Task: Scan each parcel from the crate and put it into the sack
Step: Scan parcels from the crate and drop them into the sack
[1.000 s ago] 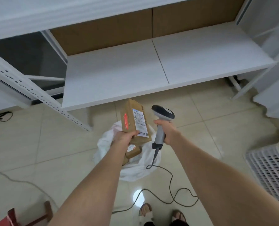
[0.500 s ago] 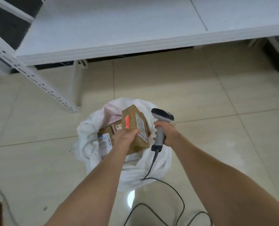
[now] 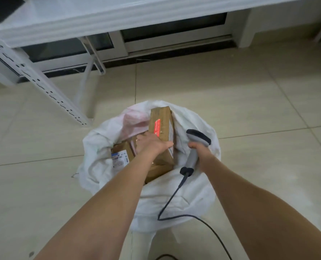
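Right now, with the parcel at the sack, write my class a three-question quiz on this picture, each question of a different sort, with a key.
1. True or false: the left hand grips the red-stickered parcel at the mouth of the white sack.
2. The right hand holds: A a tape roll, B the corded scanner, C a knife.
3. Short answer: what already lies in the sack, to the left of the held one?
Key: 1 true; 2 B; 3 a labelled parcel.
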A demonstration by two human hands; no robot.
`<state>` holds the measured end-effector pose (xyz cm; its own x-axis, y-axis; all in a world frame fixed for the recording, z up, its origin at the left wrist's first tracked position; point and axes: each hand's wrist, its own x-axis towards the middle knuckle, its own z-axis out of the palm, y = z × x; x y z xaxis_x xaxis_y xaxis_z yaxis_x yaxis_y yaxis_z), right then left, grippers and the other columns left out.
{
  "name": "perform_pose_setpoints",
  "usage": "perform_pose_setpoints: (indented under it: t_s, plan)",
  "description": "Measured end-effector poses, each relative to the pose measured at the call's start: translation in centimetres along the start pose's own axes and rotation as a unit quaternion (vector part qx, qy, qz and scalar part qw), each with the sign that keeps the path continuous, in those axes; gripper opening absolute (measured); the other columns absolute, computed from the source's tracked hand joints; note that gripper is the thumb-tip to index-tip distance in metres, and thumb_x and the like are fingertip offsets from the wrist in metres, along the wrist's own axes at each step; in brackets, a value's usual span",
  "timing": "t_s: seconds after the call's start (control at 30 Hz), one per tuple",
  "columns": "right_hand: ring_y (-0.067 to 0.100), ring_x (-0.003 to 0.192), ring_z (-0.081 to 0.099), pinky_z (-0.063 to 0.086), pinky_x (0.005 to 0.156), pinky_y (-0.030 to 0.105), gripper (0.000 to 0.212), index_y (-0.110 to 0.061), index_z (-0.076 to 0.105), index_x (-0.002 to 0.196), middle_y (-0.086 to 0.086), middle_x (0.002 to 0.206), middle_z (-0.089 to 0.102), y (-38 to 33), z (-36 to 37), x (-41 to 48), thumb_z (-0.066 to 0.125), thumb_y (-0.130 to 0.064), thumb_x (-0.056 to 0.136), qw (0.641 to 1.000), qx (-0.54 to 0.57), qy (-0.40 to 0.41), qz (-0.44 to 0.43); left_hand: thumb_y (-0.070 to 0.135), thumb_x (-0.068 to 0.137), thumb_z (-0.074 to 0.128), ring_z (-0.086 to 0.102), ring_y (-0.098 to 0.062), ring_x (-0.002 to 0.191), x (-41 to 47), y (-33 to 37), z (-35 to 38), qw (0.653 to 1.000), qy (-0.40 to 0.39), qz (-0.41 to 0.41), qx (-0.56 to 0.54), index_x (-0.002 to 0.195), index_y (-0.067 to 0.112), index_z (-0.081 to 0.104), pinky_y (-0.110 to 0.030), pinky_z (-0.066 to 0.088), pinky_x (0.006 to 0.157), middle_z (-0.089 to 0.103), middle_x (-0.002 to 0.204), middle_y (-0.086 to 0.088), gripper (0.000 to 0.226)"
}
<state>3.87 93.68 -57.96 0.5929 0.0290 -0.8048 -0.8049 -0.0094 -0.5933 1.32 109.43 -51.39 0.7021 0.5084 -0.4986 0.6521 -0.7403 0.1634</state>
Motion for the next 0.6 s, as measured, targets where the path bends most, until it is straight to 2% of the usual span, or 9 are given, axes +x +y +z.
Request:
perform_pose_setpoints:
  t_s: [0.17,0.2,0.27,0.3,0.37,0.43,0.5,0.57,0.6]
  plan:
    - [0.033,0.108,0.059,0.048,0.098,0.044,0.048,0.0,0.054,0.12,0.016,0.11,0.06,-1.3,-3.0,-0.4,0.071,-0.024,0.082,0.998,-0.03,0.056,-0.022,0.062,0.073,0.06,0.047,-0.031,0.121,-1.7,2.3,1.5,0.995,-0.054,0.064,-0.045,0.128,0.017,0.05,-0.033,0.047,0.088,0.048,0.135,-0.009,0.072]
    - [0.032,0.104,0.061,0.051,0.094,0.044,0.046,0.001,0.055,0.119,0.016,0.107,0.061,-1.5,-3.3,-0.5,0.07,-0.022,0.082,0.998,-0.03,0.053,-0.019,0.058,0.075,0.061,0.05,-0.03,0.119,-1.8,2.7,2.1,0.989,-0.088,0.073,-0.09,0.128,0.017,0.051,-0.031,0.047,0.087,0.05,0.133,-0.007,0.067]
    - [0.029,0.087,0.063,0.054,0.073,0.037,0.04,-0.001,0.06,0.115,0.015,0.1,0.064,-1.6,-3.9,-0.6,0.07,-0.02,0.081,0.999,-0.012,0.043,-0.013,0.049,0.08,0.063,0.058,-0.025,0.109,-1.5,3.2,3.2,0.96,-0.172,0.071,-0.209,0.132,0.019,0.051,-0.037,0.057,0.083,0.055,0.129,-0.006,0.061]
    - [0.028,0.083,0.063,0.052,0.068,0.033,0.038,-0.003,0.062,0.113,0.015,0.101,0.066,-1.6,-4.3,-0.6,0.07,-0.02,0.08,0.999,-0.002,0.036,-0.009,0.046,0.082,0.064,0.058,-0.023,0.106,-1.4,3.5,3.6,0.944,-0.199,0.061,-0.256,0.135,0.02,0.049,-0.039,0.059,0.079,0.055,0.13,-0.004,0.061]
    - [0.028,0.087,0.063,0.052,0.07,0.032,0.035,-0.006,0.066,0.111,0.016,0.109,0.068,-1.7,-5.1,-0.4,0.071,-0.02,0.079,0.999,0.019,0.024,-0.012,0.044,0.084,0.066,0.056,-0.021,0.103,-1.2,4.2,4.7,0.929,-0.215,0.046,-0.297,0.139,0.021,0.044,-0.037,0.06,0.072,0.051,0.135,-0.004,0.064]
    - [0.029,0.092,0.065,0.055,0.077,0.034,0.038,-0.005,0.067,0.114,0.015,0.112,0.068,-2.1,-5.7,0.0,0.071,-0.02,0.079,0.999,0.013,0.033,-0.021,0.048,0.085,0.063,0.059,-0.027,0.106,-1.2,5.2,6.0,0.931,-0.237,0.041,-0.276,0.141,0.018,0.041,-0.038,0.06,0.069,0.048,0.137,-0.008,0.067]
    - [0.031,0.1,0.066,0.054,0.09,0.041,0.044,-0.005,0.064,0.117,0.016,0.112,0.068,-2.2,-6.5,0.5,0.073,-0.023,0.078,0.998,-0.023,0.058,-0.025,0.058,0.087,0.055,0.059,-0.034,0.108,-1.8,6.0,7.3,0.935,-0.283,0.062,-0.203,0.143,0.019,0.038,-0.041,0.058,0.077,0.047,0.138,-0.012,0.07]
    - [0.034,0.104,0.065,0.052,0.095,0.048,0.05,-0.004,0.062,0.117,0.017,0.112,0.066,-2.1,-7.0,1.0,0.075,-0.026,0.075,0.995,-0.055,0.076,-0.024,0.066,0.09,0.04,0.05,-0.036,0.121,-1.8,6.0,8.5,0.953,-0.267,0.126,-0.064,0.147,0.022,0.033,-0.044,0.047,0.097,0.042,0.145,-0.014,0.072]
    - [0.035,0.105,0.063,0.051,0.095,0.049,0.051,-0.004,0.061,0.117,0.017,0.114,0.065,-1.9,-7.2,1.3,0.075,-0.028,0.074,0.994,-0.066,0.086,-0.026,0.069,0.091,0.032,0.038,-0.036,0.132,-1.7,5.7,8.6,0.959,-0.24,0.153,0.008,0.149,0.023,0.031,-0.045,0.036,0.108,0.034,0.15,-0.015,0.074]
